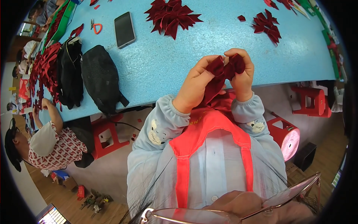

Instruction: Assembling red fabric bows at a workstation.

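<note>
The left hand [197,82] and the right hand [244,78] hold 1 dark red fabric bow [228,71] between them, at the near edge of the blue table [156,71]. Left grip: nearly closed, thumb and fingers pinching the left loop. Right grip: nearly closed, fingers curled about the right loop; from here I cannot tell where the right thumb presses. Dark red fabric hangs below, toward the red apron [216,116]. Beyond the hands lie 1 large cluster [172,16] and, farther right, 1 smaller cluster [267,27] of dark red pieces. At left: 1 phone [125,30] and 2 black bags [100,78].
</note>
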Motion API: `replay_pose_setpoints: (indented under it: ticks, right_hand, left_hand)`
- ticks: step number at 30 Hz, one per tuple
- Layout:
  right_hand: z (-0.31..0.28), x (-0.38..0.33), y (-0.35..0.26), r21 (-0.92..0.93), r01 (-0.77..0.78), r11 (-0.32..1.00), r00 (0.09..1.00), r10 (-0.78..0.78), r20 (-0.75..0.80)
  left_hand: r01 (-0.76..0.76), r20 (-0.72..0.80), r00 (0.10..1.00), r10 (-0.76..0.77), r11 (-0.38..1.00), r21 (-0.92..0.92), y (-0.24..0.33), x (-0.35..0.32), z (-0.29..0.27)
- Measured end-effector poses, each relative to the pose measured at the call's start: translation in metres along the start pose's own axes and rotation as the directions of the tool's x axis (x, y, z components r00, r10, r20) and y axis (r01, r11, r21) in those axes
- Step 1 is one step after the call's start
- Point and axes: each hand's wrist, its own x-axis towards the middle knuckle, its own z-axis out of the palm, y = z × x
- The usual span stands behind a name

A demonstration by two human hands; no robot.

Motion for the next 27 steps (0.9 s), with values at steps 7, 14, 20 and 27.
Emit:
replay_pose_setpoints:
  ticks: [7,14,20,27]
  right_hand:
    - [-0.001,-0.002,-0.01,-0.141,0.049,0.989,0.998,-0.043,0.044]
    - [0.014,0.002,-0.015,-0.311,0.166,0.936,0.986,-0.167,0.022]
    - [0.015,0.005,-0.013,-0.613,0.403,0.68,0.907,-0.386,0.168]
    - [0.016,0.007,-0.006,-0.694,0.478,0.539,0.848,-0.488,0.206]
  left_hand:
    - [-0.029,0.102,0.995,0.007,0.975,0.218,-0.01,0.0,0.001]
    - [0.041,0.316,0.948,0.039,0.969,-0.242,-0.016,0.01,-0.012]
    - [-0.001,0.246,0.968,0.06,0.973,-0.232,-0.024,0.014,-0.021]
    - [-0.079,0.088,0.991,0.101,0.971,-0.225,-0.015,0.012,-0.012]
